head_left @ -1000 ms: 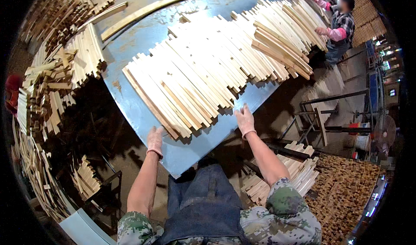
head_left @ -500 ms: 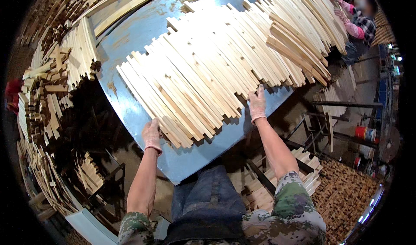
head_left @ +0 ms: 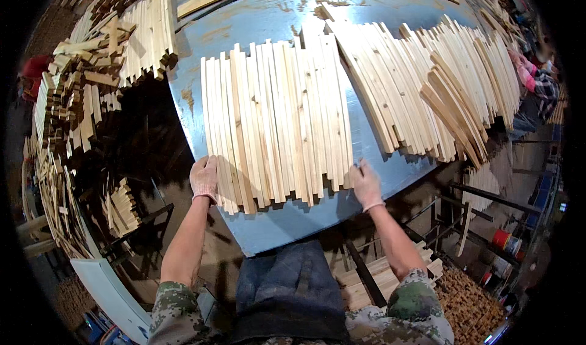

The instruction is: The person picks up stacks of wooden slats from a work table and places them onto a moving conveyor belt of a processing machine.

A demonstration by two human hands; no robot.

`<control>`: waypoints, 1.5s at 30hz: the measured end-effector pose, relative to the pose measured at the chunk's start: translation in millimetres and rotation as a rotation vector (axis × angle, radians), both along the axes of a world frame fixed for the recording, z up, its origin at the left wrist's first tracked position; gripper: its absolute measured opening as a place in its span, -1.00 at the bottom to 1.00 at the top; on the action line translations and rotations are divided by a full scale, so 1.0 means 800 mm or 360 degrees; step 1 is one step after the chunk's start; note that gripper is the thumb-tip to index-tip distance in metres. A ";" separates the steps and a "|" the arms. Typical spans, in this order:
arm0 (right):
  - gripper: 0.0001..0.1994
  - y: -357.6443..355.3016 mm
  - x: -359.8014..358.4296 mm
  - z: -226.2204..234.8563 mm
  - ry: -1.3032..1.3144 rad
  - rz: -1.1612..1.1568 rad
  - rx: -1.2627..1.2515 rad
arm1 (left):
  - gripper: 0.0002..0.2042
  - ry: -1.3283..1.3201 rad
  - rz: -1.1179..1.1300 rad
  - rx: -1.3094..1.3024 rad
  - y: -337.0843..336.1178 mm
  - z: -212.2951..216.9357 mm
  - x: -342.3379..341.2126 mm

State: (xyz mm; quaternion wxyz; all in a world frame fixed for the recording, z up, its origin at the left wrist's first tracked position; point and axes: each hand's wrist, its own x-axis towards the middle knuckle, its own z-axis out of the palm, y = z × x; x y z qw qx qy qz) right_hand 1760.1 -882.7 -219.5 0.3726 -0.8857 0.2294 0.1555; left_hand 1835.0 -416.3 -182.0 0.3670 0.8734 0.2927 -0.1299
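Since the earlier frames the slats (head_left: 278, 122) have been swung from a slanted lie to run nearly straight away from the person, and both hands have moved from the table edge onto the batch's outer flanks. The left hand (head_left: 204, 178), gloved, is pressed flat against the near left corner of the batch, fingers extended, gripping nothing. The right hand (head_left: 366, 183), also gloved, lies open against the near right corner, palm in contact with the outermost slat. The slats sit side by side on the blue table (head_left: 287, 229), close to its near edge, forming one loose row. They are pale, thin wooden strips of similar length; their near ends are uneven, some projecting further than others, and a few show darker grain or knots. A second, fanned pile (head_left: 439, 95) lies just beside them to the right, touching or overlapping at the far end. Stacked offcuts (head_left: 91, 82) stand left of the table.
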 end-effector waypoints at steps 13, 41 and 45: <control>-0.12 0.104 0.184 -0.019 -0.0294 -0.0096 -0.0682 | -0.18 -0.0094 -0.0002 0.0502 0.024 -0.074 0.020; -0.59 0.198 -0.267 -0.032 -0.0312 -0.0829 0.0115 | -0.34 0.0484 0.0023 -0.1503 0.147 -0.071 -0.288; -0.58 0.157 -0.256 -0.035 0.0063 -0.1032 0.0811 | -0.41 0.0649 0.0044 -0.1471 0.152 -0.084 -0.271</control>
